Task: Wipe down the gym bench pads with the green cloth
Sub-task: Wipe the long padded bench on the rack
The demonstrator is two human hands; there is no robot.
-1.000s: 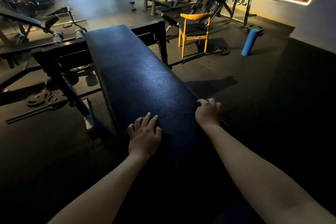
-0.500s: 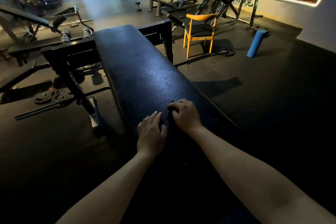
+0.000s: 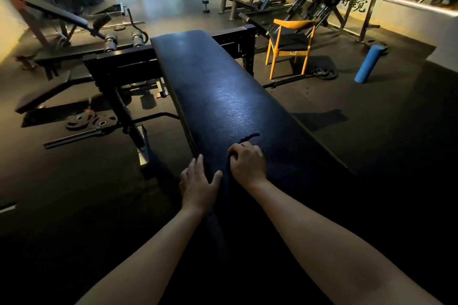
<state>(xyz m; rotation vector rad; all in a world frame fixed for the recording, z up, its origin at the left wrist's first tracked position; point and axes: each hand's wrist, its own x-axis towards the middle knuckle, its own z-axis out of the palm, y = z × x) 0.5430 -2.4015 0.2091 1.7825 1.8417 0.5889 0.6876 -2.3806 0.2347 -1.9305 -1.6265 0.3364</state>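
Two hands are on the near end of the one long black bench pad [image 3: 218,86]. The left hand [image 3: 198,181] lies flat at the pad's left edge, fingers straight and thumb spread, holding nothing. The right hand [image 3: 247,163] sits just beside it, toward the pad's middle, with its fingers curled under against the vinyl. The green cloth cannot be made out in this dim light. A dark scalloped shape [image 3: 250,136] on the pad just past the right knuckles may be its edge, so I cannot tell whether those fingers grip it.

To wipe well, I judge: brace with the left hand at the edge, press the right palm down evenly, and run overlapping strokes toward the pad's far end, side edges included.

Counted around the pad: one yellow chair [image 3: 290,42] and one blue foam roller [image 3: 366,63] to its right, at least two weight plates [image 3: 91,120] on the floor to its left, and one small dumbbell [image 3: 205,6] well beyond its far end
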